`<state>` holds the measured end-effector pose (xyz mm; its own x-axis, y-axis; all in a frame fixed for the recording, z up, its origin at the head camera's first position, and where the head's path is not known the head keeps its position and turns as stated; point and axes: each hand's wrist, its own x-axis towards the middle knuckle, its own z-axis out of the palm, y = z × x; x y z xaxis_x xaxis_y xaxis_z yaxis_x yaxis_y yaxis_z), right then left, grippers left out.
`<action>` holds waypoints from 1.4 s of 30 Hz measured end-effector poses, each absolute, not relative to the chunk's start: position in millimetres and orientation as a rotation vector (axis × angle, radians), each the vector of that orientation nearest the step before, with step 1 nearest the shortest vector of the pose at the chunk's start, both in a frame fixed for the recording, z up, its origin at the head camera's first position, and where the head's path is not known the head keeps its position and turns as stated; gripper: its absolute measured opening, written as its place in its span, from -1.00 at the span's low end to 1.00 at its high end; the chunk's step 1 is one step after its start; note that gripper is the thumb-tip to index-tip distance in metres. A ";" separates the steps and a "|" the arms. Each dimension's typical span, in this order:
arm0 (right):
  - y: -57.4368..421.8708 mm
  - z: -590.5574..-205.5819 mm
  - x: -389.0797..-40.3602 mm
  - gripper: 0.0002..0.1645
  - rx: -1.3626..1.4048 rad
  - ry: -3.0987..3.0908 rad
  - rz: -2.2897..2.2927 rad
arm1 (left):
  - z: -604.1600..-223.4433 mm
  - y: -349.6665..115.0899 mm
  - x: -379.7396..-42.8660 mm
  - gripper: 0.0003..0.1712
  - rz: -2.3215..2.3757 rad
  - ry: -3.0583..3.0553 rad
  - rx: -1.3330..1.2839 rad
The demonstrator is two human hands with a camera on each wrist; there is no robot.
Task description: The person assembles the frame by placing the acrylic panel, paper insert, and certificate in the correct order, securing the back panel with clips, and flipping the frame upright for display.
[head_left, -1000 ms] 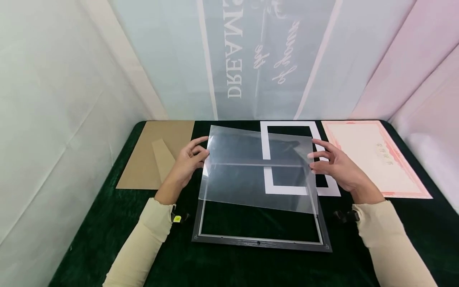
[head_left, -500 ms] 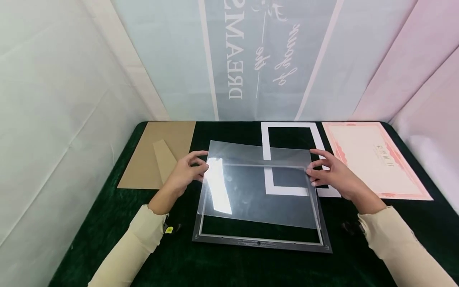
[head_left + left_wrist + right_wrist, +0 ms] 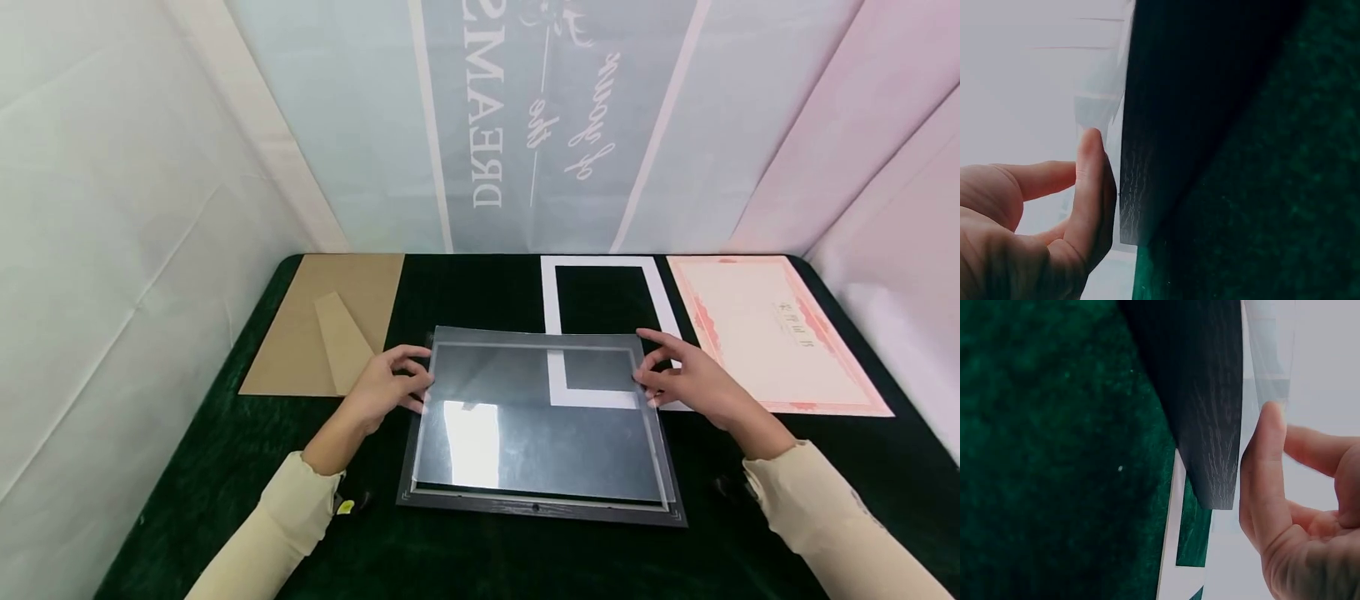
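A clear plastic sheet hangs just over a dark picture frame that lies on the green cloth. My left hand pinches the sheet's left edge, and my right hand pinches its right edge. Its near edge is close to the frame's near inner lip; whether they touch I cannot tell. The far edge stands a little beyond the frame's far side. In the left wrist view, thumb and fingers of the left hand meet at the sheet beside the frame's side. The right wrist view has the right hand likewise.
At the back left lies a brown backing board with a stand flap. A white mat border lies behind the frame, partly seen through the sheet. A pink-bordered certificate lies at the back right. Fabric walls enclose the table.
Both hands have brought the plastic sheet down and toward the body, so it now covers nearly all of the frame's opening. The frame, board, mat and certificate stay where they were.
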<state>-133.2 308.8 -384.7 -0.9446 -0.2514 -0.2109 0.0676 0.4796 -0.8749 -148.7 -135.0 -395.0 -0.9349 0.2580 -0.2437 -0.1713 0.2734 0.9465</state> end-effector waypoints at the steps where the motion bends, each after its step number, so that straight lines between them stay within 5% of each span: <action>1: 308.9 -384.7 -132.6 -0.05 -0.158 2.420 -1.446 | -395.2 -134.8 -148.1 -0.49 1.694 2.210 0.086; 21: 303.7 -387.3 -125.5 0.01 -0.199 2.526 -1.308 | -393.7 -129.4 -140.6 -0.63 1.276 2.618 0.258; 42: 281.4 -380.8 -121.3 -0.24 -0.254 2.958 -0.702 | -395.6 -130.9 -140.8 -0.05 1.111 2.541 0.167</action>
<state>-121.3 281.4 -380.8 -0.9821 -0.1820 -0.0494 -0.1403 0.8805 -0.4528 -140.8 -130.9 -395.6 -0.9277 0.2482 -0.2789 -0.0361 0.6839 0.7287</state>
